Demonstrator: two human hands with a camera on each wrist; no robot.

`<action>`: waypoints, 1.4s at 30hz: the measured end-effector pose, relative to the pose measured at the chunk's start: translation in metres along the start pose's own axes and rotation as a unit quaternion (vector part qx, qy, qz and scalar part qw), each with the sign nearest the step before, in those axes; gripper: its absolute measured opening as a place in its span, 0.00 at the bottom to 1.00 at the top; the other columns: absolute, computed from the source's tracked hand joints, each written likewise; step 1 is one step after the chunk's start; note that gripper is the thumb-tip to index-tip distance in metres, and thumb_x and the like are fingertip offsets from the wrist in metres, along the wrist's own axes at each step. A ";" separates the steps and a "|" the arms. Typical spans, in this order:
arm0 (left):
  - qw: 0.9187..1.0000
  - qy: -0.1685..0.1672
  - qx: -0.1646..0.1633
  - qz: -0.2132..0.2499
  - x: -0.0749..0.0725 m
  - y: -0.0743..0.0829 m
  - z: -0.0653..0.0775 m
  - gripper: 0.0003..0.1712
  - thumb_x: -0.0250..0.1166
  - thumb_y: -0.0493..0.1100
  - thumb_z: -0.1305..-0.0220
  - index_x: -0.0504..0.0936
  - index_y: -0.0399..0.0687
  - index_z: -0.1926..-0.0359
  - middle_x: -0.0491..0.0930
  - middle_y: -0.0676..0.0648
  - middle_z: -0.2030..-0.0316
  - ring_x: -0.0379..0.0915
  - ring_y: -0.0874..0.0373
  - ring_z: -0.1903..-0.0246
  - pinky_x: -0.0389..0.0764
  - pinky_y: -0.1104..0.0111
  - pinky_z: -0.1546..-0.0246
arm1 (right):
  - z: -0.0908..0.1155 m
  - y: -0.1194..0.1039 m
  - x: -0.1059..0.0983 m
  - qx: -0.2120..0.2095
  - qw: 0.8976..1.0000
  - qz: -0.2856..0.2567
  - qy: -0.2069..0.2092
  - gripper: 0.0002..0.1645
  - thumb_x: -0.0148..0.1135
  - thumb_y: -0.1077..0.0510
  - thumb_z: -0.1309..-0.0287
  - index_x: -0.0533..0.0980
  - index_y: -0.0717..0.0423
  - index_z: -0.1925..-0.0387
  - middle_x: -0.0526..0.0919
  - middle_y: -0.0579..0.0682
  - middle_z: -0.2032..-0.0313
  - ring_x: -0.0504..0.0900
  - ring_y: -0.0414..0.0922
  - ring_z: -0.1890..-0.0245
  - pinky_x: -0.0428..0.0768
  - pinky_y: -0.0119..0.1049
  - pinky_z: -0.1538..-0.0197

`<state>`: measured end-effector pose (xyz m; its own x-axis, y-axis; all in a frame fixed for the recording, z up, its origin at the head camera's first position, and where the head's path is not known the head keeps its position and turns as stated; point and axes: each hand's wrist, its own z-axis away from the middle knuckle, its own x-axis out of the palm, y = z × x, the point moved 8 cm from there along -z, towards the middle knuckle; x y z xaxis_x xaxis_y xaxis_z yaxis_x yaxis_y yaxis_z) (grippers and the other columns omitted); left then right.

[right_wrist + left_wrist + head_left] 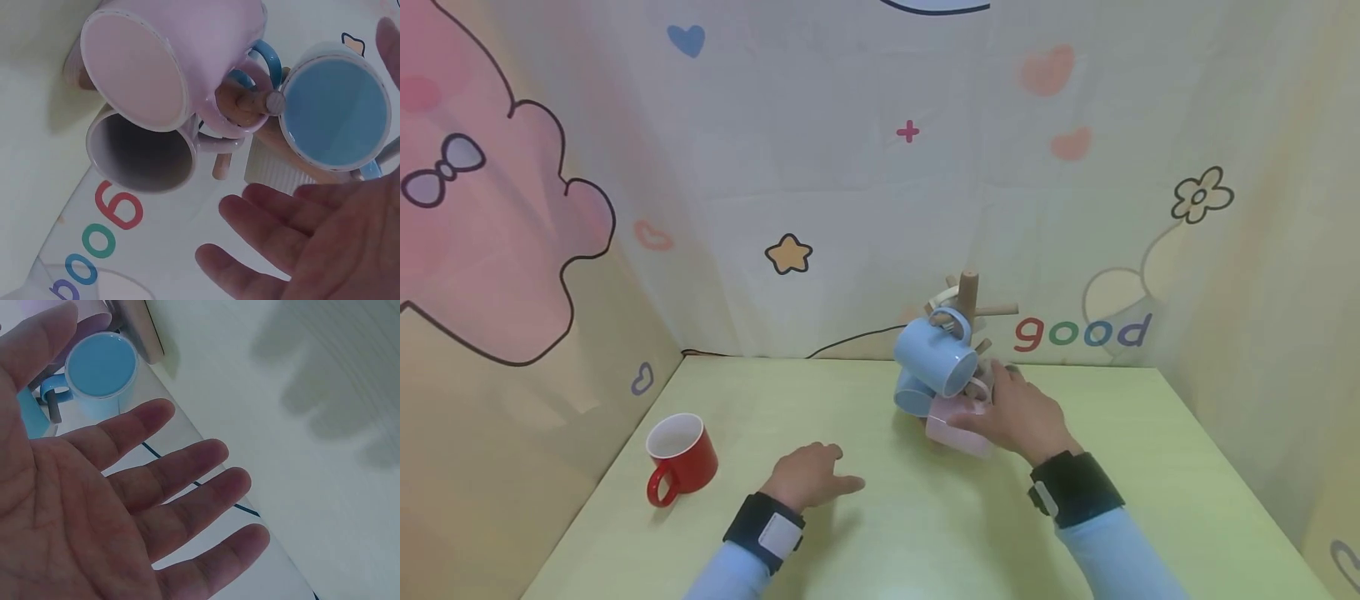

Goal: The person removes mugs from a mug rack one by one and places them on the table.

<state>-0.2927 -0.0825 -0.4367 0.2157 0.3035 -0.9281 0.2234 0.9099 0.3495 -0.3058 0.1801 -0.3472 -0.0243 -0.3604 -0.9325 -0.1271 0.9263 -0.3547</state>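
Note:
My right hand point(1026, 417) is beside a wooden mug rack point(968, 287), its fingers extended and nothing gripped. In the right wrist view that hand point(337, 244) stands apart from a pink mug point(231, 31), which hangs by its handle on a peg point(250, 103). Behind the pink mug hangs a greyish mug point(140, 153), its dark mouth showing. On the rack's left side are an upper blue mug point(928, 354), tilted, and a lower blue mug point(913, 396), partly covered by it. My left hand point(805, 477) hovers over the table, palm bare and fingers spread in the left wrist view.
At the table's left stands a red mug point(688, 458), upright, white inside, handle toward the front. The pale green table point(880, 542) meets a printed cloth backdrop point(850, 167) right behind the rack. A bare peg point(997, 309) sticks out to the rack's right.

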 end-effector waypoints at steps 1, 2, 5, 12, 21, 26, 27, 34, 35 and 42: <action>1.000 0.000 0.001 0.000 0.001 0.001 0.000 0.35 0.68 0.61 0.41 0.80 0.36 0.45 0.81 0.37 0.52 0.78 0.41 0.52 0.80 0.48 0.56 | -0.002 -0.001 0.000 -0.001 1.000 -0.007 0.002 0.67 0.68 0.26 0.53 0.55 0.68 0.29 0.70 0.72 0.38 0.75 0.67 0.43 0.77 0.62 0.49; 1.000 0.000 0.001 -0.001 0.001 0.001 -0.001 0.35 0.68 0.61 0.41 0.80 0.36 0.45 0.81 0.37 0.52 0.78 0.41 0.52 0.80 0.48 0.56 | -0.004 -0.002 -0.001 -0.003 1.000 -0.016 0.005 0.69 0.69 0.25 0.54 0.53 0.68 0.28 0.70 0.72 0.38 0.75 0.67 0.42 0.77 0.63 0.49; 1.000 0.000 0.001 -0.004 0.003 0.001 -0.002 0.35 0.68 0.61 0.41 0.80 0.37 0.45 0.81 0.37 0.52 0.78 0.41 0.51 0.79 0.48 0.56 | -0.009 -0.007 -0.003 -0.013 0.999 -0.041 0.019 0.72 0.70 0.26 0.56 0.50 0.68 0.27 0.70 0.72 0.38 0.74 0.67 0.41 0.76 0.63 0.48; 1.000 -0.004 -0.004 -0.003 0.006 0.001 -0.003 0.35 0.68 0.62 0.41 0.80 0.37 0.45 0.81 0.37 0.53 0.78 0.41 0.53 0.79 0.47 0.56 | -0.021 -0.013 -0.003 0.001 0.996 -0.079 0.042 0.72 0.72 0.29 0.54 0.46 0.68 0.26 0.70 0.71 0.38 0.76 0.65 0.44 0.76 0.63 0.48; 1.000 -0.011 -0.013 0.001 0.012 -0.003 -0.005 0.35 0.68 0.63 0.42 0.81 0.38 0.46 0.82 0.38 0.53 0.78 0.41 0.54 0.79 0.46 0.56 | -0.032 -0.015 0.005 0.015 0.989 -0.135 0.056 0.71 0.71 0.28 0.54 0.44 0.62 0.25 0.70 0.68 0.37 0.77 0.64 0.45 0.74 0.64 0.45; 1.000 -0.013 -0.013 0.008 0.014 -0.005 -0.004 0.35 0.68 0.63 0.42 0.81 0.38 0.46 0.82 0.38 0.53 0.78 0.41 0.54 0.79 0.45 0.56 | -0.034 -0.015 0.009 0.007 0.988 -0.144 0.063 0.67 0.72 0.32 0.52 0.47 0.62 0.26 0.72 0.67 0.39 0.78 0.61 0.46 0.75 0.61 0.45; 1.000 -0.013 -0.014 0.009 0.014 -0.005 -0.004 0.35 0.68 0.62 0.42 0.81 0.38 0.46 0.82 0.38 0.53 0.78 0.41 0.54 0.79 0.45 0.56 | -0.035 -0.015 0.010 0.007 0.987 -0.145 0.064 0.66 0.72 0.32 0.51 0.48 0.62 0.26 0.72 0.67 0.39 0.79 0.61 0.46 0.76 0.61 0.45; 1.000 -0.011 -0.012 0.013 0.013 -0.003 -0.002 0.35 0.68 0.62 0.42 0.81 0.38 0.46 0.82 0.37 0.54 0.79 0.41 0.54 0.79 0.45 0.56 | -0.035 -0.012 0.012 0.022 0.985 -0.161 0.065 0.62 0.72 0.34 0.50 0.52 0.64 0.28 0.73 0.66 0.41 0.78 0.61 0.46 0.76 0.60 0.45; 1.000 -0.012 -0.012 0.014 0.013 -0.003 -0.001 0.35 0.68 0.62 0.42 0.81 0.37 0.46 0.82 0.37 0.54 0.79 0.41 0.55 0.79 0.45 0.56 | -0.035 -0.012 0.013 0.025 0.984 -0.164 0.065 0.61 0.72 0.34 0.50 0.53 0.63 0.28 0.73 0.66 0.41 0.78 0.61 0.46 0.76 0.60 0.45; 1.000 -0.014 -0.014 0.011 0.014 -0.005 -0.001 0.35 0.68 0.62 0.42 0.81 0.38 0.46 0.82 0.38 0.54 0.78 0.40 0.53 0.79 0.45 0.56 | -0.037 -0.011 0.016 0.036 0.981 -0.177 0.063 0.59 0.72 0.36 0.50 0.55 0.62 0.29 0.73 0.65 0.41 0.77 0.62 0.45 0.75 0.61 0.45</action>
<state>-0.2920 -0.0820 -0.4517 0.2467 0.3162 -0.9161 0.1909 0.9109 0.3658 -0.3410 0.1600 -0.3553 -0.1147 -0.6680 -0.7353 -0.0786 0.7440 -0.6636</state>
